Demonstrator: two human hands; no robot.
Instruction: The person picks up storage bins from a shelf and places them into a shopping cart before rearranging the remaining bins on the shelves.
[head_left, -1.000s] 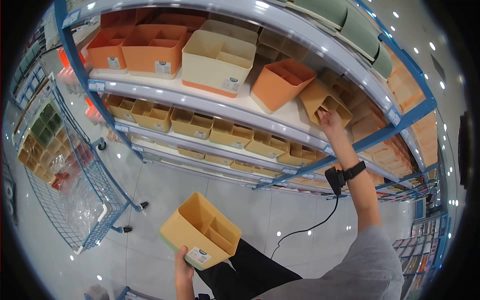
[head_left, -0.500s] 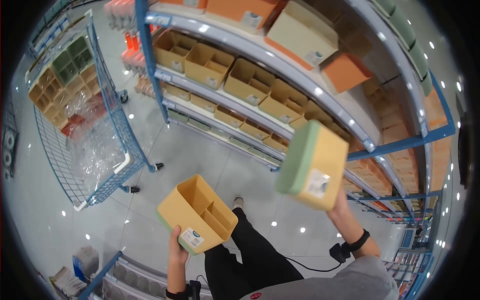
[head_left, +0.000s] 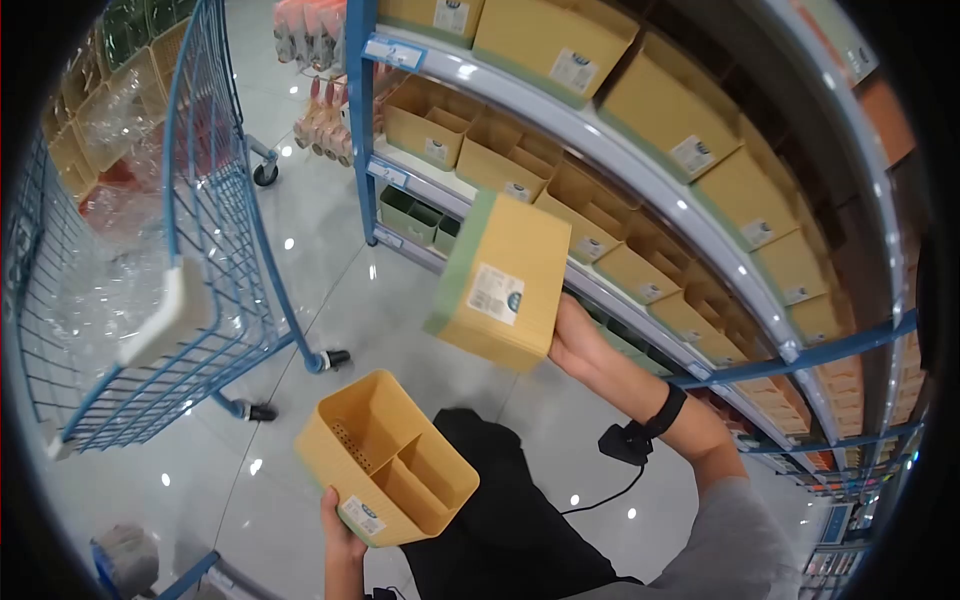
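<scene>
My left hand (head_left: 343,532) grips a yellow divided storage box (head_left: 345,472) low in front of my legs. The box is tilted with its open top toward me, showing inner partitions, a perforated patch and a white label on its outer wall. My right hand (head_left: 577,340) is closed on a second yellow storage box (head_left: 535,255), which has a green base and a white label facing me. This box is tipped on its side in front of the shelves, its opening turned away from view. The two boxes are apart.
A shelf unit (head_left: 470,74) carries rows of similar yellow boxes (head_left: 640,240), with green ones (head_left: 405,212) lower down. On the left stands a blue wire cart (head_left: 168,318) holding divided boxes and clear plastic wrap (head_left: 135,275). A cabled black device (head_left: 627,440) sits at my right wrist.
My view has moved closer to the shelves and cart. The right-hand box has shifted left and turned so its label faces me more; the left-hand box shows more of its inside.
</scene>
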